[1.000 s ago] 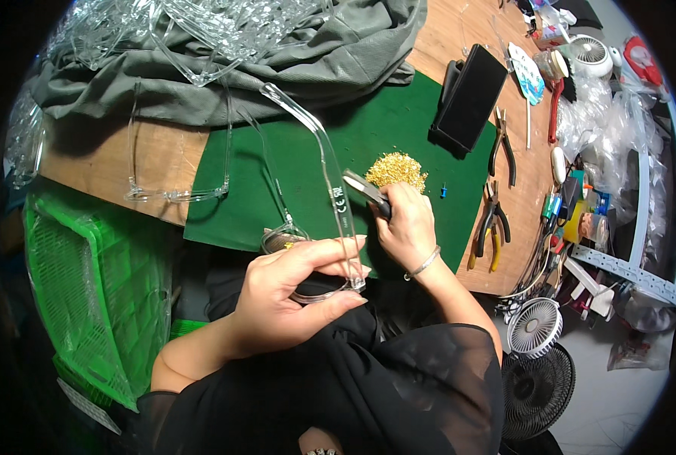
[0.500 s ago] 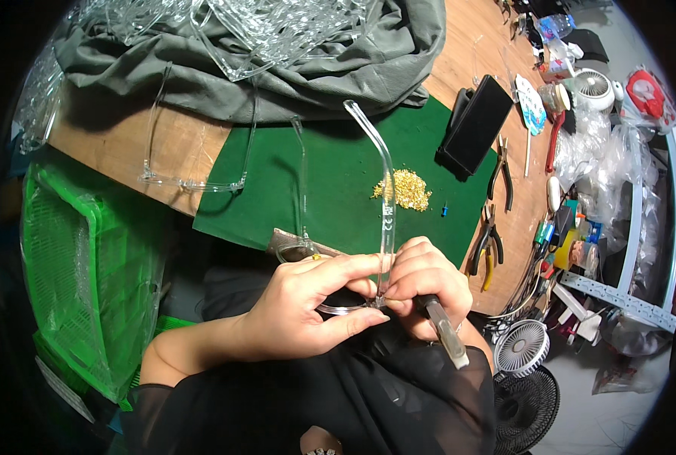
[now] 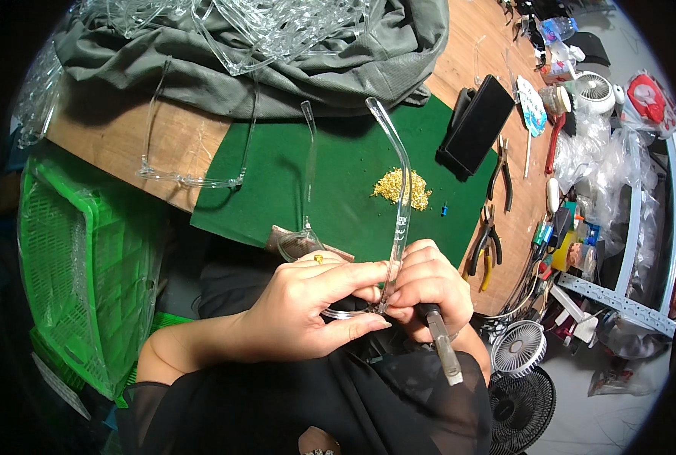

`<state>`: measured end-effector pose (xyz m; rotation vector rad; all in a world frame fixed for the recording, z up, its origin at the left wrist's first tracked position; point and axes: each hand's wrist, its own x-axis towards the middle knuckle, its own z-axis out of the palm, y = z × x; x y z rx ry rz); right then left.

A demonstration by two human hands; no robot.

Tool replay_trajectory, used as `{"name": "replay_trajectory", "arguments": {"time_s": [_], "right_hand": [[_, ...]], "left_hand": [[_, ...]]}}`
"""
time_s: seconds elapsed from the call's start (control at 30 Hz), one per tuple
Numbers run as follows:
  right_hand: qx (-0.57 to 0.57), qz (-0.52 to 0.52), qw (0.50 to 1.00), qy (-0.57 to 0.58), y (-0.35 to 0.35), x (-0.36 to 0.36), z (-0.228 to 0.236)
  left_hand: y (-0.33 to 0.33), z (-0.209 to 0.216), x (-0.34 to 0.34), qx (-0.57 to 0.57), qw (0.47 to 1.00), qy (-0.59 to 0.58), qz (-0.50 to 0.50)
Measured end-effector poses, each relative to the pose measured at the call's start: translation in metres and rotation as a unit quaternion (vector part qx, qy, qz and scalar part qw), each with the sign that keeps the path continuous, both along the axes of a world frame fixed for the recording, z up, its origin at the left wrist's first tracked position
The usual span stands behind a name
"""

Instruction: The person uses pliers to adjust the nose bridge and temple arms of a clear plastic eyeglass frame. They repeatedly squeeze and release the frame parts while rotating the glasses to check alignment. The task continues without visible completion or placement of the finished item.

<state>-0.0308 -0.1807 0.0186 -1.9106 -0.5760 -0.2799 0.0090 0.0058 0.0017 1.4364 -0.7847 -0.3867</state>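
Note:
A clear plastic eyeglasses frame [image 3: 402,205] is held in front of me, its near temple standing upright and its other temple rising further left. My left hand [image 3: 308,299] is closed around the rim, thumb and fingers pinching beside the hinge. Against that same hinge area, my right hand [image 3: 429,288] presses its fingertips. It also grips a tool [image 3: 445,353] with a dark handle and a flat grey end that points down toward me. Fingers hide the hinge itself. Behind the upright temple lies a pile of small gold-coloured parts [image 3: 414,189].
Under the work lies a green mat [image 3: 270,197] with a blue pin [image 3: 444,210]. Another clear frame [image 3: 194,180] rests at left, below a grey cloth [image 3: 308,98] heaped with clear frames. Pliers [image 3: 486,243] and a black box [image 3: 476,125] lie right. A green crate [image 3: 88,265] stands left.
The held frame has swung slightly, its temples shifting to the right. The tool's flat end has tipped a little downward and left. Both hands keep their hold.

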Motion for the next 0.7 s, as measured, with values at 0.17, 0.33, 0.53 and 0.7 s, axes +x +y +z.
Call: {"name": "replay_trajectory", "arguments": {"time_s": [0.17, 0.33, 0.53, 0.7], "right_hand": [[-0.020, -0.008, 1.000, 0.005, -0.0006, -0.0012, -0.0005], [0.019, -0.027, 0.999, 0.003, 0.0045, -0.0043, -0.0072], [0.014, -0.001, 1.000, 0.009, 0.0000, -0.0037, -0.0011], [0.025, -0.001, 1.000, 0.003, 0.0002, -0.0045, -0.0054]], "left_hand": [[-0.0025, -0.0001, -0.0012, 0.031, 0.997, -0.072, 0.024], [-0.0016, 0.0014, -0.0030, 0.045, 0.995, -0.088, 0.025], [-0.0011, 0.0026, -0.0030, 0.005, 1.000, 0.012, -0.008], [-0.0007, 0.0011, -0.0035, 0.007, 1.000, 0.006, -0.006]]}}
